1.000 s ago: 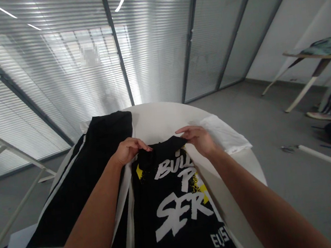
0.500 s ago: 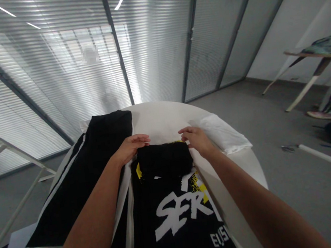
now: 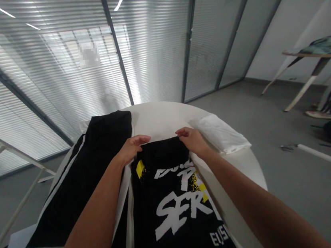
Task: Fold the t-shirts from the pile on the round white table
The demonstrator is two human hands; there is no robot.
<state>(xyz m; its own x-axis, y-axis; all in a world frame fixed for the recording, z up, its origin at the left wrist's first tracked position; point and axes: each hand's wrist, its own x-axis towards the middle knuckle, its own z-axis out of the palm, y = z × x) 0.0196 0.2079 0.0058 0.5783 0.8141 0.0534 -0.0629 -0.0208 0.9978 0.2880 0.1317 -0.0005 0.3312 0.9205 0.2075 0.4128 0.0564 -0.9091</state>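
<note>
A black T-shirt [image 3: 176, 215] with white and yellow lettering lies on a round white table [image 3: 164, 118] in front of me. Its far end is folded back over the print as a black flap. My left hand [image 3: 132, 147] pinches the left corner of that flap, and my right hand [image 3: 192, 140] pinches the right corner. Both hands sit at the far edge of the shirt, a shirt's width apart.
A black garment with white stripes [image 3: 90, 177] lies on the table's left side. A folded white cloth [image 3: 221, 133] rests at the right rim. Glass walls with blinds stand behind. Another table [image 3: 314, 59], clothes and a white pole [image 3: 329, 159] are on the floor at right.
The folded flap at the shirt's far end went forward over the lettering, then back a little, so part of the top line shows again. Both hands stayed at its corners.
</note>
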